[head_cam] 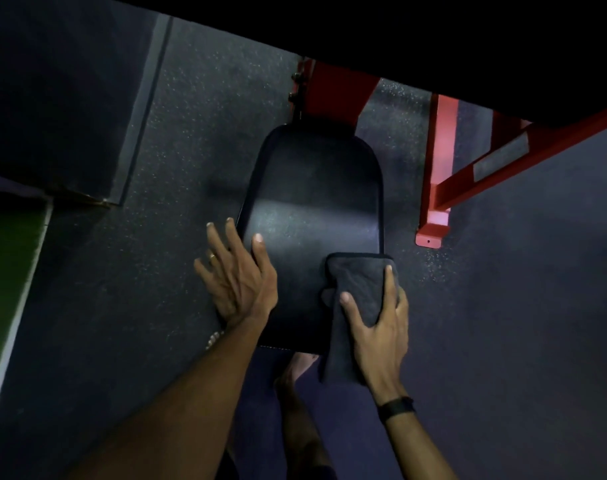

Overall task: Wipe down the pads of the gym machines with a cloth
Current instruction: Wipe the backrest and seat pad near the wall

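Note:
A black padded seat point(312, 202) of a gym machine lies in the middle of the head view, wider toward me. My left hand point(238, 271) rests on its left edge, thumb on top and straight fingers spread down the side. My right hand point(378, 320) grips a dark grey folded cloth point(355, 289) against the pad's near right corner. The cloth's lower end hangs off the pad's near edge.
Red steel frame parts point(437, 161) of the machine stand to the right of the pad, with a foot plate on the dark speckled rubber floor point(191, 133). A green strip point(7, 265) lies at far left. My bare foot point(295, 368) shows below the pad.

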A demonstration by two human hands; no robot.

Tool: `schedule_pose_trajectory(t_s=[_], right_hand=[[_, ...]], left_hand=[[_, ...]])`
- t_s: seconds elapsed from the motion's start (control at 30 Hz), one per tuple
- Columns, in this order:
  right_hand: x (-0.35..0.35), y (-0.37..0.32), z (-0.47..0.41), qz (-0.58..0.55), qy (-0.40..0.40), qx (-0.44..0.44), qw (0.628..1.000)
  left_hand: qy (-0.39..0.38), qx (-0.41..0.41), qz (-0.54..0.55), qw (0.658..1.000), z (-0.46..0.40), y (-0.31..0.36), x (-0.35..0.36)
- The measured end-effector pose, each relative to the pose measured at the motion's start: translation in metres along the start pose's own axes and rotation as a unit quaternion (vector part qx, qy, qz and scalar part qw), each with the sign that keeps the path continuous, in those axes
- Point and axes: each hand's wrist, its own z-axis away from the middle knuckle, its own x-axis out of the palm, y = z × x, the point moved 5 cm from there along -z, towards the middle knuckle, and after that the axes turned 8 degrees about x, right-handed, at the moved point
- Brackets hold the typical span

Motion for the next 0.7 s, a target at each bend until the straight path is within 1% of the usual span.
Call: schedule_pose_trajectory(t_s=[0.1, 0.3, 0.37, 0.43, 0.5, 0.6, 0.67, 0.7], right_hand=[[-0.003, -0.033, -0.026, 0.009, 0.023, 0.011, 1.0], [0.012, -0.141, -0.175, 0.005, 0.045, 0.012, 0.999], [0.017, -0.157, -0.197, 0.009, 0.039, -0.003, 0.999], [0.015, -0.149, -0.183, 0.03, 0.025, -0.035, 0.999], [0.006, -0.115, -0.133, 0.051, 0.029, -0.064, 0.996], [-0.005, -0.05, -0.04, 0.079, 0.004, -0.041, 0.996], [-0.007, -0.031, -0.014, 0.092, -0.013, -0.02, 0.996], [-0.006, -0.035, -0.021, 0.091, -0.013, -0.015, 0.996]], left_hand=[[0.0, 0.008, -0.02, 1.0, -0.001, 0.002, 0.0], [-0.019, 0.002, -0.04, 0.999, -0.007, -0.001, 0.005], [-0.021, -0.001, -0.045, 0.999, -0.007, -0.002, 0.005], [-0.025, -0.006, -0.05, 0.998, -0.007, -0.003, 0.005], [-0.029, -0.006, -0.049, 0.998, -0.006, -0.002, 0.005], [-0.025, -0.011, -0.049, 0.998, -0.007, -0.002, 0.005], [-0.024, -0.013, -0.048, 0.998, -0.006, -0.002, 0.005], [-0.025, -0.014, -0.047, 0.998, -0.007, -0.002, 0.006]])
